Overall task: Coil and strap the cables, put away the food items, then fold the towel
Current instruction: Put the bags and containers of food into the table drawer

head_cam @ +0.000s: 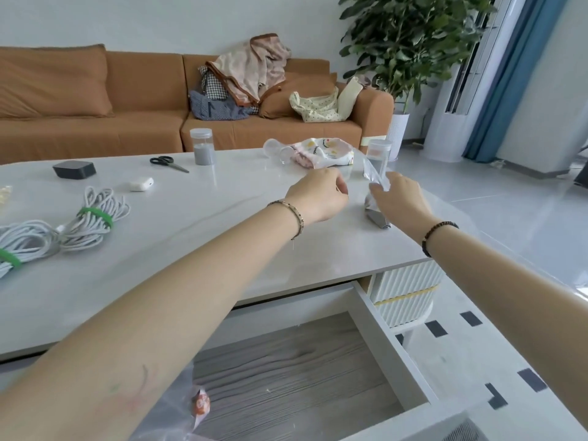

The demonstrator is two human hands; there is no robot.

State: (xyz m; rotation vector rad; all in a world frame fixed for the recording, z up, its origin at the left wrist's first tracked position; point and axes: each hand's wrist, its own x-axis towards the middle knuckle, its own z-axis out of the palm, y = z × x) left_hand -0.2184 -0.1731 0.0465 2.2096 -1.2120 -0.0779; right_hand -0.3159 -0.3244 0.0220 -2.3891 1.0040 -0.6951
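Two hands reach over the far right part of the surface point(222, 192). The right hand point(401, 200) has its fingers point(377, 187) curled round the crumpled neck of a clear bag point(377, 218). The bag holds something grey in its bottom, which rests on the surface just below them. The left hand point(318, 195) is just beside the bag with its fingers curled in; I cannot tell whether they pinch the plastic.

Just beyond the right fingers a lidded jar point(378, 152) stands behind the bag. Beyond the left fingers lies the patterned towel point(321, 152), crumpled, with a clear cup point(275, 149) on its side against it. Well to the left of both hands lie coiled cables point(105, 198) bound with green straps, scissors point(168, 163), a second jar point(202, 146), a black box point(74, 169) and a white case point(141, 184).

Below the forearms a drawer point(302, 361) stands open, with an orange packet point(200, 405) at its near left.
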